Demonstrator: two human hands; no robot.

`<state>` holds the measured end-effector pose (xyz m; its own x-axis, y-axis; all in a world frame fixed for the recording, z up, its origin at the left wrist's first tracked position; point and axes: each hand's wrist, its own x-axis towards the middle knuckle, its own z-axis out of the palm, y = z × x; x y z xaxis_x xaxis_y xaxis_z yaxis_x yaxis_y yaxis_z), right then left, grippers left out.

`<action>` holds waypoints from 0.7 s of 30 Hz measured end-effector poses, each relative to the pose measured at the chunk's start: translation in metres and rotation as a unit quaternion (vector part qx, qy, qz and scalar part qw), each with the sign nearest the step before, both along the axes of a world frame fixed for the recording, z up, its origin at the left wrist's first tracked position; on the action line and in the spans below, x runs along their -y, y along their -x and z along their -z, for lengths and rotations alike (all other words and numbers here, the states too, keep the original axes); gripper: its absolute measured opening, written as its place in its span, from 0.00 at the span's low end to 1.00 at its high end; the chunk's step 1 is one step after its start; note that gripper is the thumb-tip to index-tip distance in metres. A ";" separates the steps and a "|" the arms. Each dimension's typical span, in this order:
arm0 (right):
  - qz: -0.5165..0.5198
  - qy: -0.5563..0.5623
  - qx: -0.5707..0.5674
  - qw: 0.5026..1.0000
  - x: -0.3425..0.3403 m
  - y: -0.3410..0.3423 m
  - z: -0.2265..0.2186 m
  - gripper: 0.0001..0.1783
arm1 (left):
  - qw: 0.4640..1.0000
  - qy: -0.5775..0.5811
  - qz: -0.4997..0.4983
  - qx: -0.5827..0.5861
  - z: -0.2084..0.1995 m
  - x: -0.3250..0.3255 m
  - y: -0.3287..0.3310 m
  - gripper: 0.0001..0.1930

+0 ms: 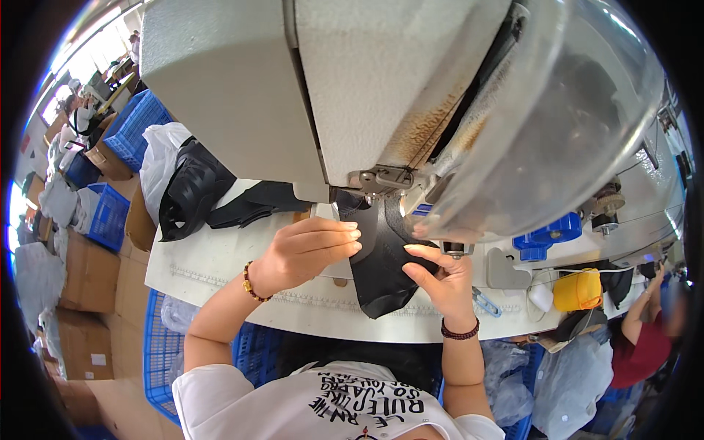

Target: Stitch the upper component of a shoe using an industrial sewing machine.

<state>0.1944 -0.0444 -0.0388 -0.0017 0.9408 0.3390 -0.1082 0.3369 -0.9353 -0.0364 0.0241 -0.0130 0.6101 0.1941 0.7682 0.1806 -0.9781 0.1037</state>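
A black shoe upper (383,275) lies under the head of a sewing machine (242,81), its lower end pointing toward me on the white table. My left hand (312,246) is at its left edge, fingers pressed together and tips on the material; the thumb is hidden. On the right side, my right hand (446,282) pinches the upper with thumb and forefinger, close to the metal presser parts (381,180). The needle area is partly hidden by the machine head. Left of the machine rest more black uppers (194,187) and flat black pieces (257,204).
A clear plastic shield (543,125) bulges over the right side. Thread snips (486,302), a blue plastic part (546,236) and a yellow container (577,290) are on the right. Blue baskets (158,348) stand below the table edge. Cartons (88,275) line the left; a co-worker (642,330) is at right.
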 end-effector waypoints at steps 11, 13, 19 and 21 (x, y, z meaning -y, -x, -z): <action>0.045 0.027 -0.018 0.998 0.009 0.011 0.001 0.12 | 0.998 -0.042 0.026 -0.050 -0.002 -0.002 0.005 0.15; 0.063 0.034 -0.021 0.997 0.011 0.015 -0.005 0.12 | 0.998 -0.039 0.025 -0.048 -0.003 -0.001 0.005 0.15; 0.086 0.027 -0.013 0.996 0.010 0.020 -0.004 0.11 | 0.998 -0.060 0.017 -0.028 0.002 -0.002 0.003 0.13; 0.080 0.038 -0.029 0.996 0.011 0.019 -0.003 0.11 | 0.994 -0.101 0.004 -0.044 0.000 -0.003 0.002 0.11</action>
